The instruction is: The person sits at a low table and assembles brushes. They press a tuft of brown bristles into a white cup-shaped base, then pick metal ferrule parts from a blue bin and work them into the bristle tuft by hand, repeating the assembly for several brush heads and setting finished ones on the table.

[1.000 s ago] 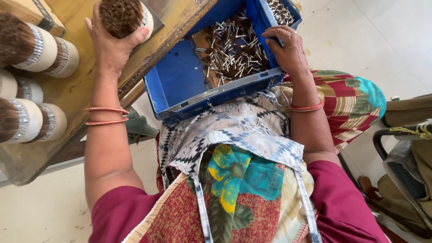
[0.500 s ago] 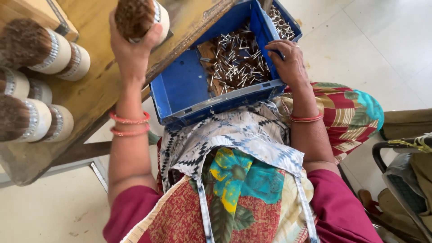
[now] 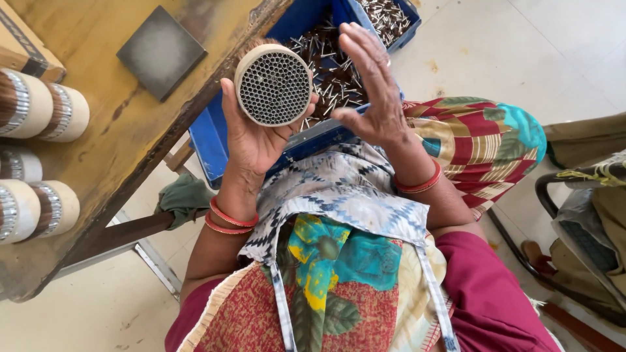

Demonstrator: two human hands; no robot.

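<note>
Honeycomb cylinder (image 3: 272,87), seemingly rigid and fairly light, sits gripped around its rim by the left hand (image 3: 251,133), while the right hand (image 3: 368,91) hovers spread, holding nothing.

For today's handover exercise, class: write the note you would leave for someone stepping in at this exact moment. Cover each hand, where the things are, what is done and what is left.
Left hand: holds a round holder up over the lap, its honeycomb face of small holes turned to the camera.
Right hand: open, empty, raised beside the holder, not touching it.
Blue crate: on the lap against the wooden table, holding loose small metal pieces.
Done: similar round holders lie in a row on the table's left side.
Left: whether this holder's holes are filled cannot be told; check them.
</note>
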